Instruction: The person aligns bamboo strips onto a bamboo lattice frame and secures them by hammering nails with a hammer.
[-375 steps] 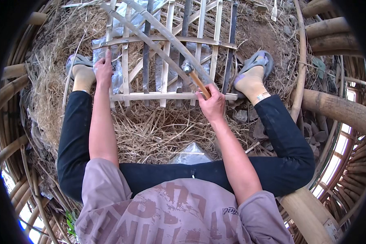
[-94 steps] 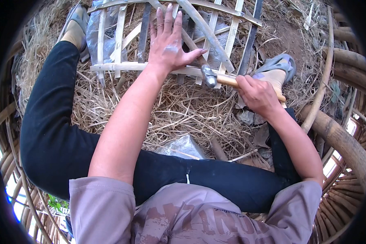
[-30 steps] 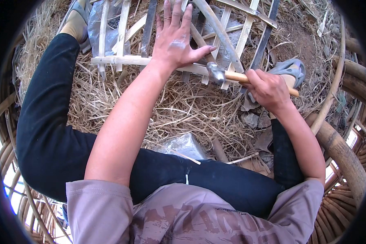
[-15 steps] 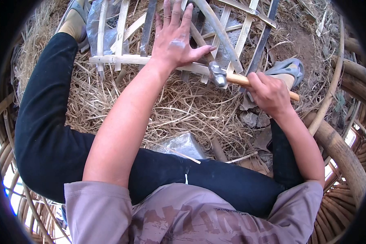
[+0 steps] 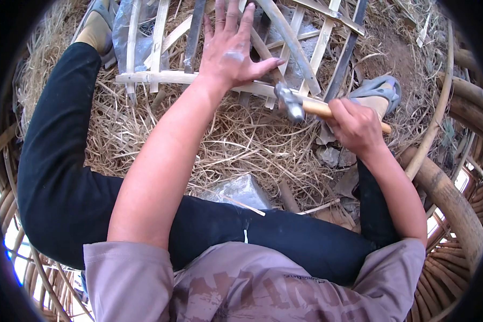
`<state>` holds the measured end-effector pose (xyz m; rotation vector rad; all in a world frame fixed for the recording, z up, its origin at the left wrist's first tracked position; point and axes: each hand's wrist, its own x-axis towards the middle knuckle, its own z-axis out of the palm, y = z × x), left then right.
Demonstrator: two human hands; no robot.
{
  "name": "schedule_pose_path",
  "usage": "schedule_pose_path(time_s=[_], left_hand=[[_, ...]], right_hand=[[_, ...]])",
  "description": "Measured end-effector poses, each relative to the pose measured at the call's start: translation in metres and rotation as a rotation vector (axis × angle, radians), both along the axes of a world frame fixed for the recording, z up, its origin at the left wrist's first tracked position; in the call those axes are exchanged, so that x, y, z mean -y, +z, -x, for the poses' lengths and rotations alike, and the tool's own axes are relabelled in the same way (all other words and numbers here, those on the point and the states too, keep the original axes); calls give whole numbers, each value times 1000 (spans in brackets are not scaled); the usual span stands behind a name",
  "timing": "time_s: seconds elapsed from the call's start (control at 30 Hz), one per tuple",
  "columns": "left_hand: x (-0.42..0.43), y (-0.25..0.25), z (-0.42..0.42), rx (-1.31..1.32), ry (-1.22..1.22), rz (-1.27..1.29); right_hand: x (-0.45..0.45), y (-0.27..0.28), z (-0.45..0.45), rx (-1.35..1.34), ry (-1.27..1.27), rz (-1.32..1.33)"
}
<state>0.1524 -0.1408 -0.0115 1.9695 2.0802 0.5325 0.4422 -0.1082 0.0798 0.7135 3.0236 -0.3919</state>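
My left hand [image 5: 228, 51] lies spread over the lattice of flat bamboo strips, its fingers apart and pointing up the view. A pale cross strip [image 5: 169, 78] passes beneath its wrist. In my right hand [image 5: 356, 124] is a hammer [image 5: 316, 107] with a wooden handle, the fingers wrapped round it. The metal head points left, over the lower edge of the lattice, close to the thumb of my left hand. A curved grey strip [image 5: 291, 40] runs diagonally between the hands. The top of the lattice is cut off by the view.
Dry straw [image 5: 236, 142] covers the ground below the lattice. A clear plastic-wrapped block [image 5: 241, 192] rests near my legs. My sandalled feet flank the lattice. Thick bamboo poles [image 5: 448, 196] stand at the right, and a plastic sheet [image 5: 124, 37] lies under the strips at upper left.
Earlier my left hand was at the lattice's left side; it now lies spread near the middle. Since the last frame the hammer head has dipped slightly toward me.
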Motion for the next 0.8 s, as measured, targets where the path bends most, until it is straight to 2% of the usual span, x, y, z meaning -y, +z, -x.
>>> schedule_pose_path(time_s=[0.07,0.17,0.27,0.37,0.5,0.63,0.77,0.8], left_hand=[[3,1,-1,4,4,17],[1,6,-3,-55,7,56],[1,5,-1,-62,-8,24],[2,3,-4,-56,12,71],[4,4,0,-27,-13,10],[3,-8,-2,-71,5,-31],[4,-4,-1,-8,-3,-60],[2,-3,-2,-86,11,-53]], right_hand=[[-1,1,0,-80,45,37],[1,-9,0,57,-31,-1],[-2,1,-2,-89,44,60],[-1,-7,-2,110,-70,68],[-7,-3,0,-150,-14,106],[-12,-4,1,63,-49,137],[-11,2,2,-108,40,162],[-9,-3,3,52,-38,132]])
